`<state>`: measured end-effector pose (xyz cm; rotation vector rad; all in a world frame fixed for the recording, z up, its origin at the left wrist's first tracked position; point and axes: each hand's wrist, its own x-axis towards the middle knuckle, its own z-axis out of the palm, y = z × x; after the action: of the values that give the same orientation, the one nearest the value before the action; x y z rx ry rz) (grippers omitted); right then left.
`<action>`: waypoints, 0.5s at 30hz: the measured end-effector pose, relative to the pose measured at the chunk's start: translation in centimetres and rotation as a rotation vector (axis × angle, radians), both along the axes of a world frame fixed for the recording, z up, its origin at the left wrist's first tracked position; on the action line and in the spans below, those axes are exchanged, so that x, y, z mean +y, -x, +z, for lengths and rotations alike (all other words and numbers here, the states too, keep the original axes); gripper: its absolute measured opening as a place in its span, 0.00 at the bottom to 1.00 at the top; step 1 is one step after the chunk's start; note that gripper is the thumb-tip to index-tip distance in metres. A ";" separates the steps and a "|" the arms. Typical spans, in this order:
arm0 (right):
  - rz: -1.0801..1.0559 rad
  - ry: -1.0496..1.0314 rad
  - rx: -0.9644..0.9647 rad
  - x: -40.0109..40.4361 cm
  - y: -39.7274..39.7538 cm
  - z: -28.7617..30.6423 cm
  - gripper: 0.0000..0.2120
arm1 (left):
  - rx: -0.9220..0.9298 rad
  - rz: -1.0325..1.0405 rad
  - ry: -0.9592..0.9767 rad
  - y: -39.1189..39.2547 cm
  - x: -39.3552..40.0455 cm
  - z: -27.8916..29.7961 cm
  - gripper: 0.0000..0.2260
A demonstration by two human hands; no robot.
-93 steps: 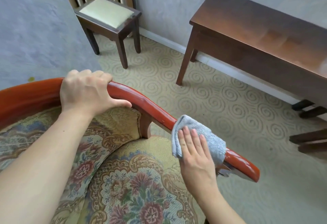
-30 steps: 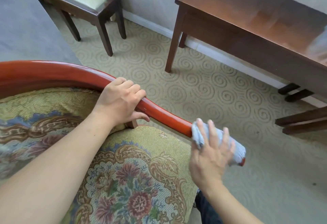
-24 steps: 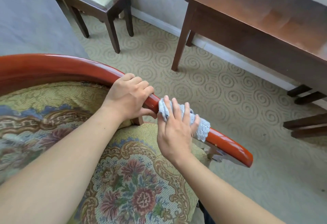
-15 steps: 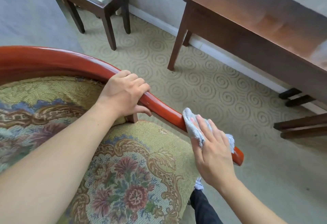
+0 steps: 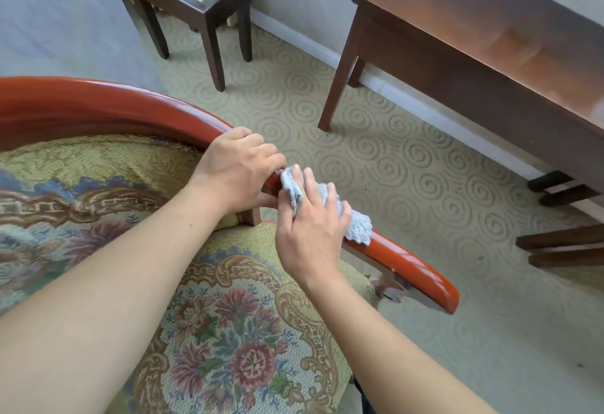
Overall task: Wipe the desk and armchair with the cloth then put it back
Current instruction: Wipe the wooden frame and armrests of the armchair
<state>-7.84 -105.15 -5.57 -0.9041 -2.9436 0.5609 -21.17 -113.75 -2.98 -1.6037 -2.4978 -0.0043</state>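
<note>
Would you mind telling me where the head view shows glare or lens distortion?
Head view: glossy highlights streak the red armrest; a pale sheen washes the desk top at right; the wide-angle lens stretches the forearms at the lower edge; hands and cloth stay fairly sharp.

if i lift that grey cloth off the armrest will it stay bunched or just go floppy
Probably floppy: the grey cloth drapes over the red armrest and wrinkles under the right hand. It looks thin and likely light. On that glossy wood it would probably slide easily.
</note>
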 end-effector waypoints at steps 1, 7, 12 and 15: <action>0.008 0.038 0.018 0.2 1.0 0.0 0.30 | 0.005 -0.002 -0.023 0.0 0.0 0.0 0.18; 0.244 -0.102 -0.071 7.2 -8.0 0.9 0.25 | -0.004 0.018 0.085 0.3 0.0 -0.2 0.33; -0.022 -0.092 0.000 9.6 -14.6 1.4 0.26 | -0.023 0.025 0.087 0.6 0.1 -0.5 0.35; -0.123 -0.106 0.015 7.4 -11.6 1.4 0.24 | -0.027 0.028 0.085 0.6 -0.1 -0.5 0.35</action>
<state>3.79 -97.73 -4.14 -1.0552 -2.8476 0.3998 -21.80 -113.83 -3.48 -1.6107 -2.5740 0.0858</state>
